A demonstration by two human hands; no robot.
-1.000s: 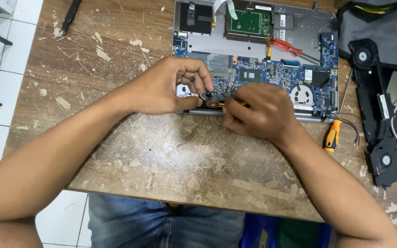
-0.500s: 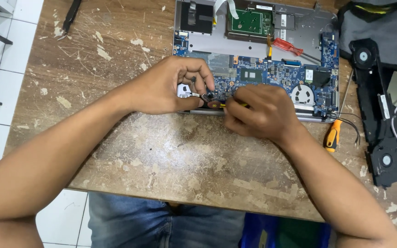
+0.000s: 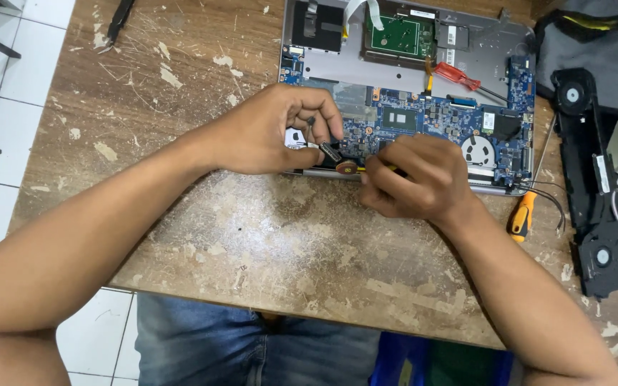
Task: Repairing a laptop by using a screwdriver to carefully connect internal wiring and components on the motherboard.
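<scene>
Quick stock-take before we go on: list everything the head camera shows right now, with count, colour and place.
Opened laptop base: one, silver-grey, top centre of the table.
Blue circuit board: one, inside the base, fan at its right end.
Green board: one, at the base's upper edge.
Red-handled screwdriver: one, lying on the base.
Orange-handled screwdriver: one, right of the base.
Black speaker bar: one, far right.
Grey cloth: one, top right corner.
Black tool: one, top left.
Wooden table: one, brown, worn and scratched.
Left hand: on the base's front left corner.
Right hand: grips a thin yellow-and-black tool at the front edge.
</scene>
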